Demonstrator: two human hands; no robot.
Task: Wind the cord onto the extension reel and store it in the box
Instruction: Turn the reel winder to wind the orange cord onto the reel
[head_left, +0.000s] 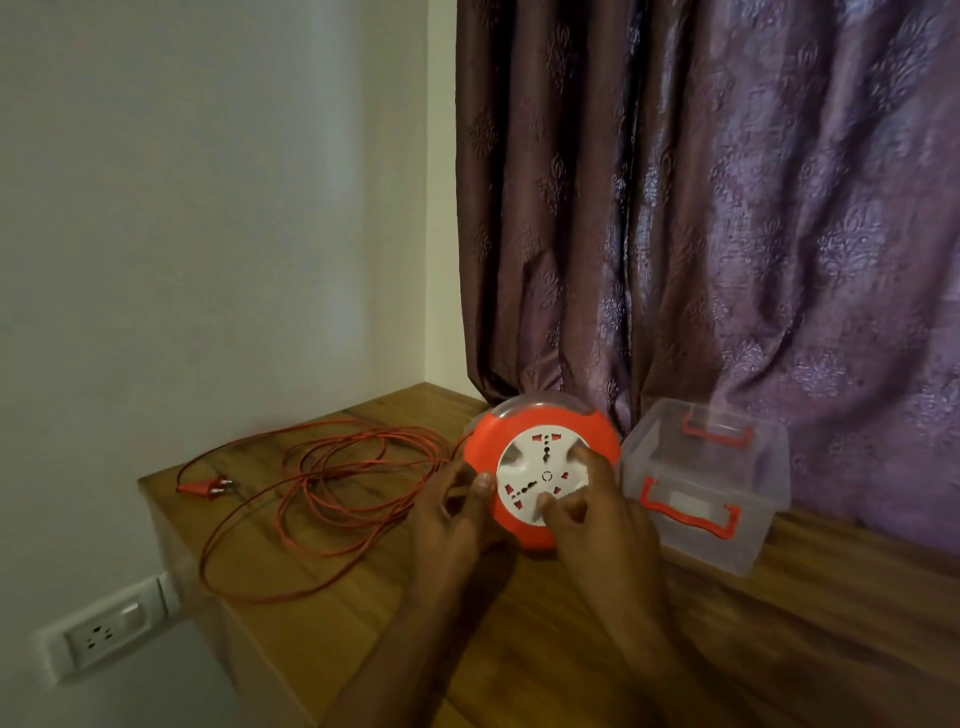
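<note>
An orange extension reel (483, 447) with a white socket face (524, 467) stands tilted on its edge on the wooden table. My left hand (452, 525) grips its left rim, thumb on the front. My right hand (597, 514) rests on the white face, fingers pressed into its recesses. The orange cord (332, 483) lies unwound in loose loops on the table to the left, ending in a plug (205, 487) near the table's left edge. A clear plastic box (701, 483) with orange handles sits open just right of the reel.
The wooden table (363, 623) has its corner and edge at the left. A purple curtain (727, 208) hangs behind the reel and box. A white wall socket (98, 639) is on the wall at lower left.
</note>
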